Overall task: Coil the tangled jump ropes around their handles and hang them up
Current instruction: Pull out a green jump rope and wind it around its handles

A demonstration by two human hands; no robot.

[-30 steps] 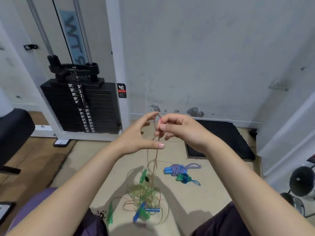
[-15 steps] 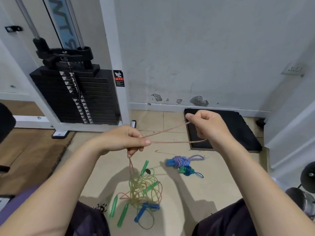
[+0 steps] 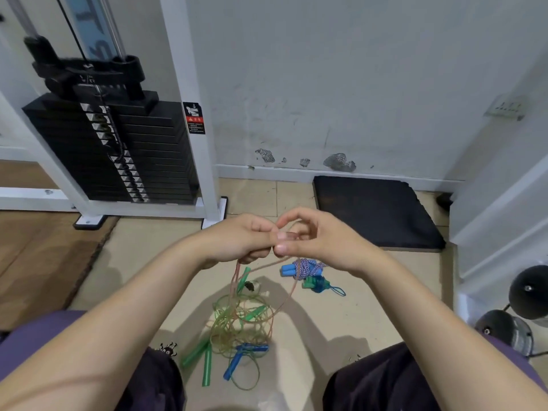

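Change: both my hands have come back together; half a second ago they were apart with the pink cord stretched between them.
Left hand: my left hand (image 3: 241, 243) is curled, pinching the pink cord (image 3: 235, 277) between thumb and fingers, knuckles touching my right hand.
Right hand: my right hand (image 3: 317, 238) is curled too, thumb and forefinger forming a ring and nipping the same cord at the fingertips.
Cord: two strands hang from my hands to the floor.
Tangle: the pile of ropes (image 3: 241, 324) lies on the floor between my knees, green and pink loops mixed, with green handles (image 3: 204, 357) at its left and a blue handle (image 3: 237, 357) at its near side.
Coiled ropes: a blue-handled striped rope (image 3: 302, 268) and a teal bundle (image 3: 318, 284) lie just beyond my right hand.
Writing: a black and red warning sticker (image 3: 194, 117) sits on the white post; its text is too small to read.
Room: the weight stack (image 3: 118, 149) stands far left, a black mat (image 3: 376, 212) far right against the wall; bare floor (image 3: 142, 262) lies around the tangle.
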